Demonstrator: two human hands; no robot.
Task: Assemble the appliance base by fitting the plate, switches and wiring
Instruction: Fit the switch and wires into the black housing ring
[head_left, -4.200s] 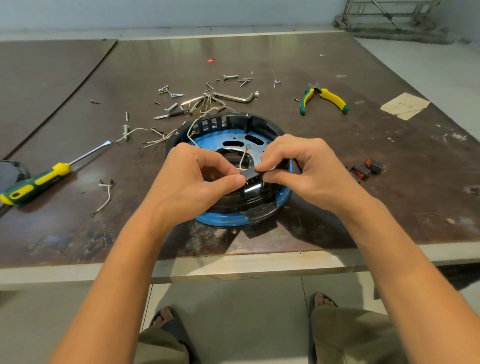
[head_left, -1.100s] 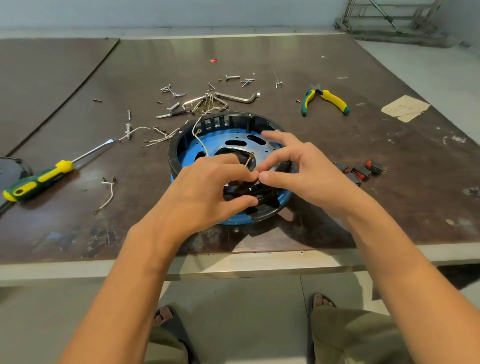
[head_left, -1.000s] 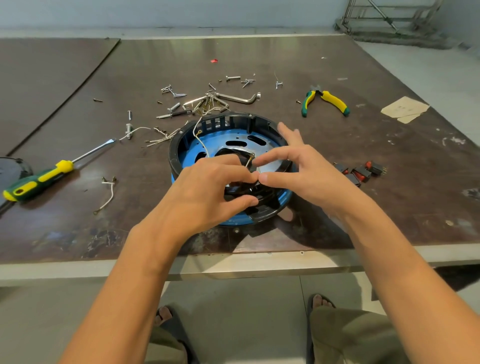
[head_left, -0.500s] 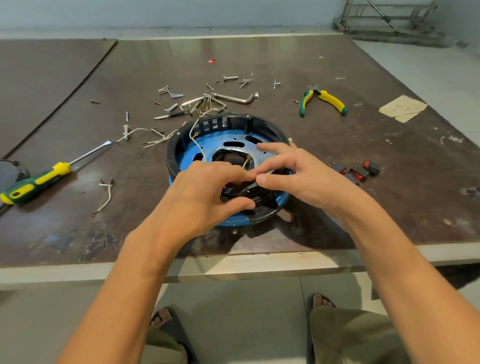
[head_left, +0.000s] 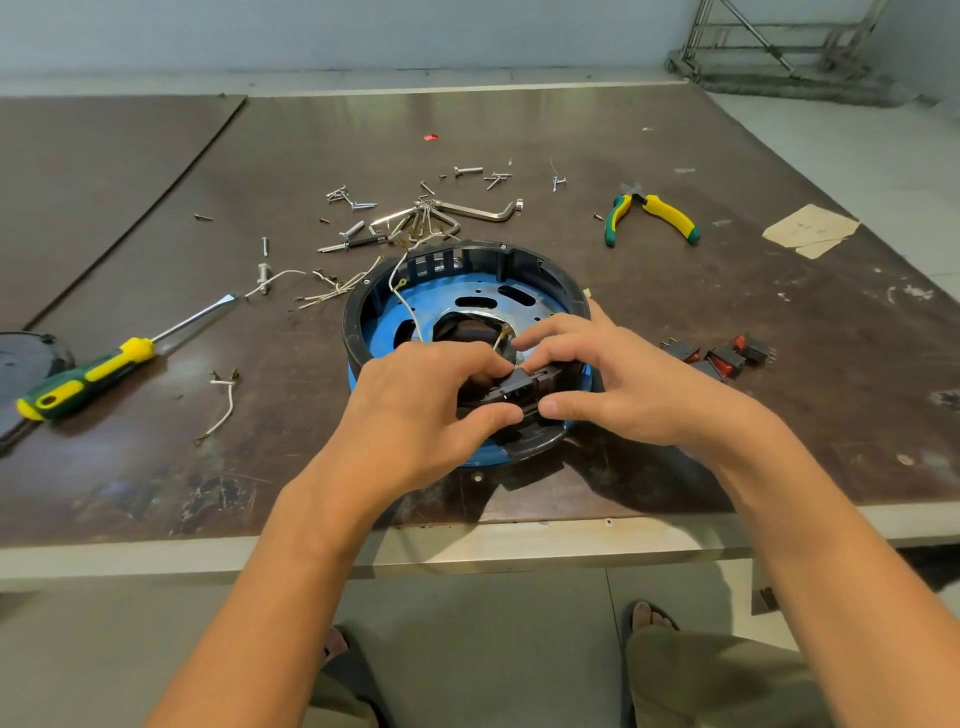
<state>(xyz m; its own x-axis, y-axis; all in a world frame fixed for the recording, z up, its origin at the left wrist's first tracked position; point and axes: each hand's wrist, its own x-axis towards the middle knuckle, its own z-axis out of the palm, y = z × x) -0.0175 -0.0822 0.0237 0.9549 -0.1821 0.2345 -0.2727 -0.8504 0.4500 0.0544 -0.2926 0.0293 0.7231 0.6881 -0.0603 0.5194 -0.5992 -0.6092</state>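
A round black appliance base (head_left: 470, 253) with a blue plate (head_left: 436, 299) inside stands near the table's front edge. At its near rim my left hand (head_left: 415, 410) and my right hand (head_left: 623, 384) both pinch a small black switch (head_left: 517, 389), thumbs below and fingers above. A white wire (head_left: 402, 299) runs from the base's far rim toward the middle, and a second wire end (head_left: 501, 336) sticks up just behind the switch. Several spare red-and-black switches (head_left: 724, 356) lie to the right of the base.
A green-yellow screwdriver (head_left: 98, 371) lies at the left, green-yellow pliers (head_left: 652, 215) at the back right. Loose screws, wires and hex keys (head_left: 415, 218) are scattered behind the base. A short white wire (head_left: 221, 410) lies left of it, a dark disc (head_left: 31, 358) at the left edge, paper scraps (head_left: 810, 234) far right.
My right fingers, spread a second ago, have curled down onto the switch, with the thumb now under it. Both hands have shifted slightly toward the near rim.
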